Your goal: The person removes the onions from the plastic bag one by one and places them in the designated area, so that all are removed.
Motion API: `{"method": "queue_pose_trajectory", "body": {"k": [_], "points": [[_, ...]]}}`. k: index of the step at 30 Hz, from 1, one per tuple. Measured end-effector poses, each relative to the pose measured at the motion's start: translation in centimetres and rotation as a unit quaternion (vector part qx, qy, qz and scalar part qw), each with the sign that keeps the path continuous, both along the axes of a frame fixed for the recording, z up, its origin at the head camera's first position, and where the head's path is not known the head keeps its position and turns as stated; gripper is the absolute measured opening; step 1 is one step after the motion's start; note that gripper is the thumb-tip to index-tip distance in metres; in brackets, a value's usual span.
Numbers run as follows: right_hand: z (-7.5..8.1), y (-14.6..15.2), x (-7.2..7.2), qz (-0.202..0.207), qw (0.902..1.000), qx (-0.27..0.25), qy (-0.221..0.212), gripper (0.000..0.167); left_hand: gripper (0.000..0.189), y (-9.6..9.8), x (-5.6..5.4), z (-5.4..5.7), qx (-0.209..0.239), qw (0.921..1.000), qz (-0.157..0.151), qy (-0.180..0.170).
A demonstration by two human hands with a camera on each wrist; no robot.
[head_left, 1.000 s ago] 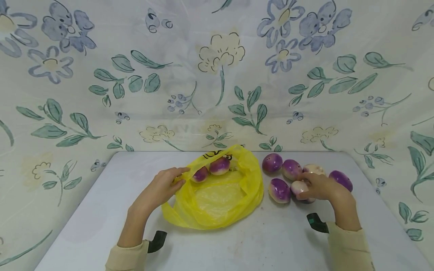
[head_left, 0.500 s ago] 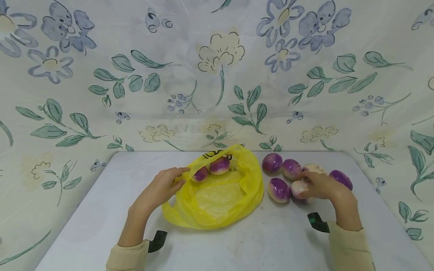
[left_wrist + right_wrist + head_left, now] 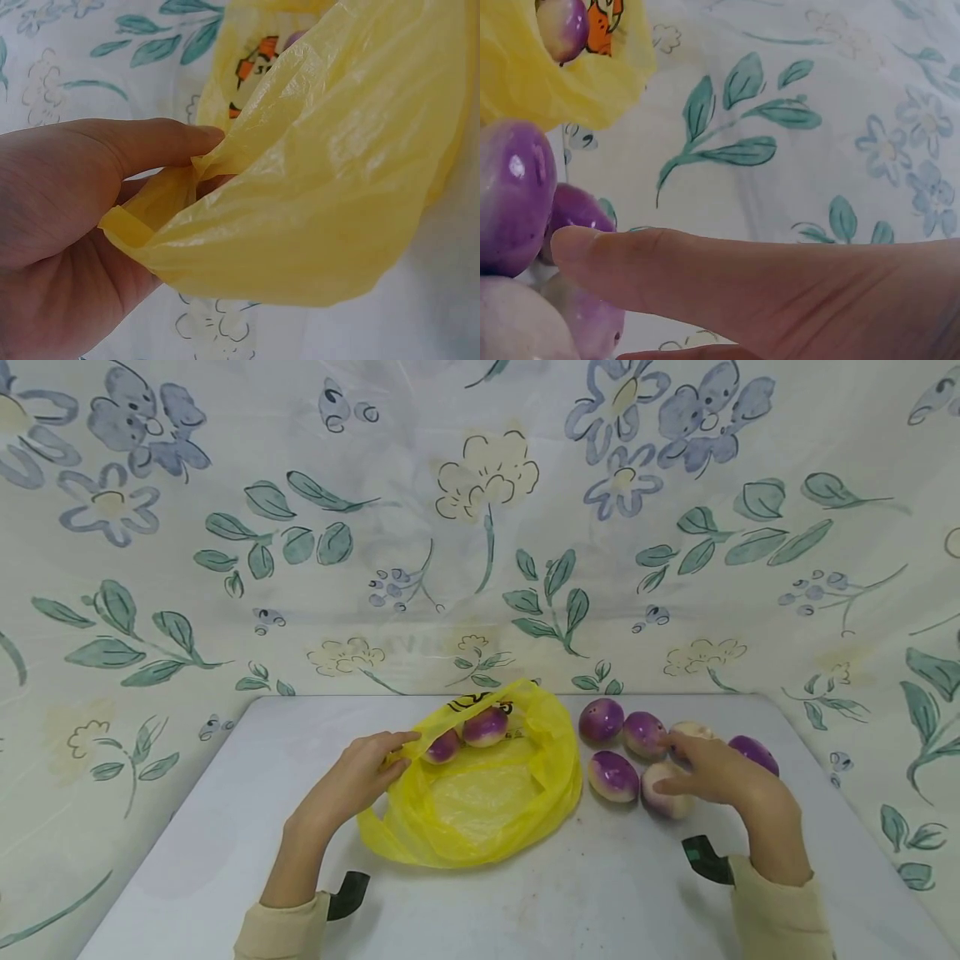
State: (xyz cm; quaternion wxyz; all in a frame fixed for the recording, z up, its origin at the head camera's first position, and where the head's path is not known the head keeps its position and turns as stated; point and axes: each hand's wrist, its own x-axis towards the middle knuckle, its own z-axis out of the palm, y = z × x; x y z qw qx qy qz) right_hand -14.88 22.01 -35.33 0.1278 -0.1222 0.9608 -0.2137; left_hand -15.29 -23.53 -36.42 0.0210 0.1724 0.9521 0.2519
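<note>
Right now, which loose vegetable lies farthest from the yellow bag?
The far-right purple vegetable, partly hidden behind the right hand; the other loose vegetables in view sit nearer the yellow bag.

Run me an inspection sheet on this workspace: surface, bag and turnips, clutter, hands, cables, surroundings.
Surface: white table, lightly speckled toward the front.
Bag: yellow bag, mouth open, printed inside; two turnips visible in it.
Loose turnips: six visible on the table, right of the bag; one is partly hidden.
Clutter: nothing seen.
Left hand: pinches the bag's edge.
Right hand: over the loose turnips, thumb and fingers apart; contact unclear.
Cables: nothing seen.
Surroundings: flower-patterned sheet behind the table.
</note>
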Motion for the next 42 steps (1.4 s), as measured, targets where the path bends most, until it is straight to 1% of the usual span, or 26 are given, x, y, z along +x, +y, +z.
{"method": "queue_pose_trajectory", "body": {"k": [3,6,9,12,14,16,19,23,31,35,38,42], "points": [[0.4,-0.5,0.4,-0.002,1.0,0.002,-0.005,0.075,0.039,0.0,0.0,0.0,0.001,1.0,-0.002,0.001],[0.8,-1.0,0.7,-0.002,0.9999,0.003,-0.012,0.077,0.039,0.0,0.0,0.0,0.001,1.0,-0.004,0.003],[1.2,-1.6,1.0,-0.01,0.9996,0.013,-0.023,0.077,0.039,0.0,0.0,0.0,0.0,1.0,-0.007,0.004],[1.3,-2.3,1.2,-0.018,0.9994,0.018,-0.023,0.077,0.039,-0.1,-0.1,0.0,0.001,1.0,-0.009,0.005],[1.3,-2.7,1.4,-0.017,0.9996,0.019,-0.013,0.076,0.039,-0.1,-0.1,0.0,0.001,0.9999,-0.009,0.006],[1.3,-3.2,1.5,-0.012,0.9997,0.018,-0.006,0.077,0.039,-0.1,0.0,0.0,0.001,1.0,-0.008,0.005],[1.3,-3.8,1.5,0.0,0.9995,0.03,-0.002,0.076,0.039,-0.1,0.0,0.0,0.001,1.0,-0.007,0.005],[1.2,-4.5,1.4,0.021,0.9989,0.041,0.004,0.069,0.039,-0.1,0.0,0.0,0.001,0.9999,-0.008,0.006],[0.7,-5.5,1.8,0.054,0.998,0.011,0.031,0.061,0.039,-0.1,0.1,0.0,-0.002,1.0,-0.003,0.0],[0.7,-6.0,1.9,0.067,0.9972,0.008,0.032,0.056,0.04,-0.1,0.1,0.1,-0.004,1.0,-0.003,-0.001],[0.7,-6.4,2.0,0.068,0.9973,0.006,0.028,0.057,0.04,-0.1,0.1,0.1,-0.005,1.0,-0.003,-0.002],[0.5,-6.9,2.0,0.074,0.9963,0.006,0.045,0.055,0.039,-0.1,0.1,0.2,-0.005,1.0,-0.004,0.0]]}}
